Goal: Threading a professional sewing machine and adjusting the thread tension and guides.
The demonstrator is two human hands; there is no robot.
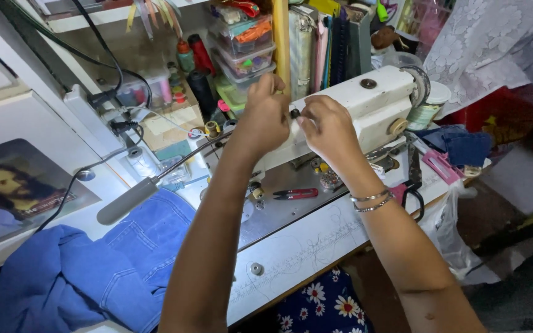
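Denim (87, 271) in a blue heap fills the lower left of the table (297, 246), the largest thing in sight, lying clear of the needle end. Behind it stands the cream sewing machine (371, 102), its body running back to the right toward the handwheel (419, 83). A grey-handled lamp (132, 198) leans in from the left, and stacked clear boxes (245, 46) of notions sit on the shelf behind. Red thread snips (295, 193) lie on the metal plate below the hands, and a pair of black-handled scissors (413, 185) rests at the right.

Both hands meet at the front face of the machine, beside a small dark knob (294, 113). The left hand (265, 117) is curled nearly closed, fingertips pinched together just beside that knob; whatever it pinches is too fine to make out, likely thread. The right hand (327, 128), bangles (371, 201) at the wrist, is likewise closed down to a pinch, thumb and forefinger touching at the knob's other side.

Judging by the pose, this is threading or tension work. It goes best with the thread kept taut between the two pinches, seated fully around the knob, and the lamp aimed at that spot.
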